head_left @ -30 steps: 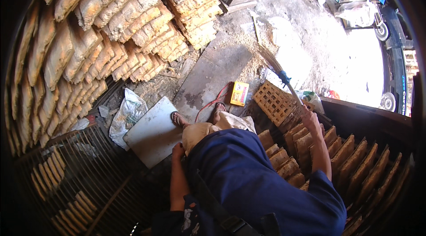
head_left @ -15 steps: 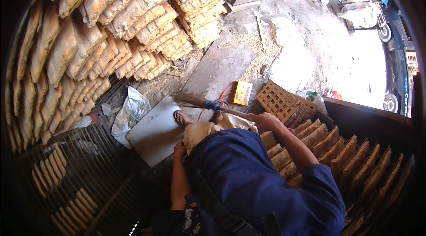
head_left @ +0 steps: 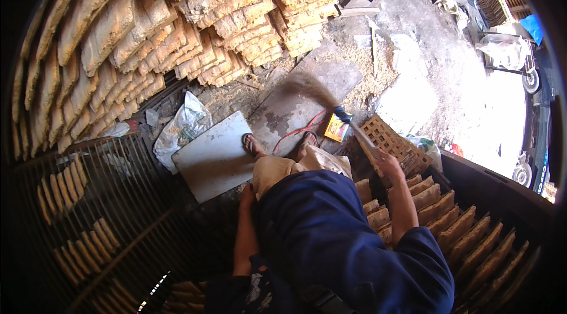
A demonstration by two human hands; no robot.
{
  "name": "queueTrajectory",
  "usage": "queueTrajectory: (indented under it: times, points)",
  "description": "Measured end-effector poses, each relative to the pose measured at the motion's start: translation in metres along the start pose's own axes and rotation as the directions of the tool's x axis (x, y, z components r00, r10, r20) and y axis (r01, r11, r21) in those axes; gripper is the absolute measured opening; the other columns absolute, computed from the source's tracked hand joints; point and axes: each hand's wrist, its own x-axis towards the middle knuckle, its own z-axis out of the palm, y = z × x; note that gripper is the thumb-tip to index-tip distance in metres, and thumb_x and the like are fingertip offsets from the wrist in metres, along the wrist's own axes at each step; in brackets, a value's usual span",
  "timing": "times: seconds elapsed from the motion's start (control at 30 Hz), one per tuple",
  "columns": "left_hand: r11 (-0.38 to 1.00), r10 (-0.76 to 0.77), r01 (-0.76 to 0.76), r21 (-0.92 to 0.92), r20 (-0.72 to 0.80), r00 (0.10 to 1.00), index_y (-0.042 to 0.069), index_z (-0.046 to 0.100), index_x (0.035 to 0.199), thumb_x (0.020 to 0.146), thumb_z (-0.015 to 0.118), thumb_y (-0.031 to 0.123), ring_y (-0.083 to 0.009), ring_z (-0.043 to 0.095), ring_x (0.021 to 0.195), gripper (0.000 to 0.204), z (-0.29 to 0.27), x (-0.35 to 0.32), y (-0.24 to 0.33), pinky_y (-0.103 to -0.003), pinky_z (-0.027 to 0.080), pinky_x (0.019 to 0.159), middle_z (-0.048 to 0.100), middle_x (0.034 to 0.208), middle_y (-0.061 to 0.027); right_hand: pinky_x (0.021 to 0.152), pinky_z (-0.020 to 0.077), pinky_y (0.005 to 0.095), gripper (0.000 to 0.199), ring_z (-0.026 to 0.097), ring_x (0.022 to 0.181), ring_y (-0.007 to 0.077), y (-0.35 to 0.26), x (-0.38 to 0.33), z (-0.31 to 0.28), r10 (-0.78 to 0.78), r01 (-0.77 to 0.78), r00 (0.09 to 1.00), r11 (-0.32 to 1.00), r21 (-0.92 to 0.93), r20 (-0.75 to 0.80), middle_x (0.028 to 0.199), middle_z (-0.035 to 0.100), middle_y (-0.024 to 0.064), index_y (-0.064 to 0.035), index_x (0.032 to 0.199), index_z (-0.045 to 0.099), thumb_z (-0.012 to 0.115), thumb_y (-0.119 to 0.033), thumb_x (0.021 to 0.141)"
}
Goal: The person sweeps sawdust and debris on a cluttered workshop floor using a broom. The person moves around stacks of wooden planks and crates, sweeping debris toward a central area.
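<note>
My right hand (head_left: pixel 387 166) is wrapped round the wooden handle of a broom (head_left: pixel 362 138). A blue binding joins the handle to brown bristles, which are smeared by motion above a grey floor board (head_left: pixel 345 75). Down beside my left thigh hangs my left hand (head_left: pixel 248 194); its fingers are mostly hidden against my trousers. Beneath the broom's blue binding lies a yellow box (head_left: pixel 336 129). A red cord (head_left: pixel 298 129) curves near my sandalled feet, one of which rests at the edge of a pale board (head_left: pixel 212 154).
Stacks of tan slabs (head_left: pixel 230 12) fill the upper left. A dark slatted rack (head_left: pixel 136 213) with more slabs stands at lower left, and rows of slabs (head_left: pixel 460 237) are at lower right. A crumpled sack (head_left: pixel 186 122) and a brown lattice crate (head_left: pixel 396 140) lie nearby.
My right hand has swung the broom to the right and away from my feet, so its bristles point farther forward. The view has shifted, while my left hand stays by my thigh.
</note>
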Motion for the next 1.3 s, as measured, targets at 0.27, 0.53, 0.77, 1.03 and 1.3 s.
queueTrajectory:
  times: [0.27, 0.53, 0.77, 1.03, 1.3]
  points:
    - [0.976, 0.007, -0.032, 0.213, 0.114, 0.993, 0.003, 0.06, 0.108, 0.082, 0.058, 0.023, -0.0378, 0.058, 0.105, 0.033, -0.022, 0.022, 0.033, -0.044, 0.045, 0.087, 0.062, 0.109, -0.0222, 0.081, 0.0495, 0.0449, 0.059, 0.062, 0.094, 0.0408, 0.035, -0.025, -0.046, 0.076, -0.106, 0.951, 0.991, -0.086, -0.299, 0.104, 0.062, 0.0259, -0.0175, 0.138, 0.042, 0.056, -0.02, 0.082]
    - [1.0, -0.012, 0.013, 0.014, -0.042, 0.999, 0.002, 0.06, 0.101, 0.079, 0.064, 0.029, -0.0383, 0.06, 0.102, 0.035, -0.024, 0.008, 0.033, -0.044, 0.047, 0.085, 0.063, 0.104, -0.0233, 0.079, 0.0494, 0.0451, 0.059, 0.064, 0.094, 0.0391, -0.037, -0.094, -0.035, 0.088, -0.091, 0.99, 0.995, -0.029, -0.106, 0.095, 0.063, 0.0291, -0.0156, 0.14, 0.039, 0.058, -0.016, 0.084]
    - [0.997, 0.005, -0.01, -0.075, -0.062, 0.998, 0.002, 0.06, 0.101, 0.082, 0.06, 0.025, -0.0388, 0.06, 0.1, 0.03, -0.026, 0.019, -0.003, -0.045, 0.047, 0.083, 0.063, 0.103, -0.023, 0.078, 0.049, 0.0426, 0.058, 0.064, 0.092, 0.0398, -0.105, -0.101, 0.016, -0.271, 0.281, 0.953, 0.958, -0.055, 0.133, 0.094, 0.063, 0.0291, -0.0159, 0.136, 0.044, 0.061, -0.018, 0.081]
    - [0.995, -0.04, 0.038, -0.087, -0.027, 0.999, 0.005, 0.061, 0.103, 0.084, 0.055, 0.021, -0.0371, 0.06, 0.099, 0.026, -0.067, 0.025, -0.046, -0.045, 0.048, 0.083, 0.064, 0.102, -0.0205, 0.056, 0.0498, 0.0359, 0.051, 0.061, 0.064, 0.0207, -0.272, 0.0, 0.142, -0.392, 0.251, 0.814, 0.903, 0.349, 0.429, 0.08, 0.063, 0.0118, -0.0081, 0.134, 0.047, 0.058, -0.028, 0.088]
    - [0.98, 0.022, -0.022, -0.195, 0.001, 1.0, 0.006, 0.063, 0.103, 0.084, 0.057, 0.026, -0.0316, 0.063, 0.097, 0.028, -0.138, 0.056, -0.139, -0.041, 0.049, 0.083, 0.066, 0.101, -0.0182, 0.042, 0.0437, 0.0265, 0.038, 0.048, 0.048, 0.0106, -0.311, 0.024, 0.2, -0.234, -0.14, 0.842, 0.776, 0.615, 0.486, 0.068, 0.05, 0.0005, -0.0132, 0.129, 0.05, 0.052, -0.026, 0.093]
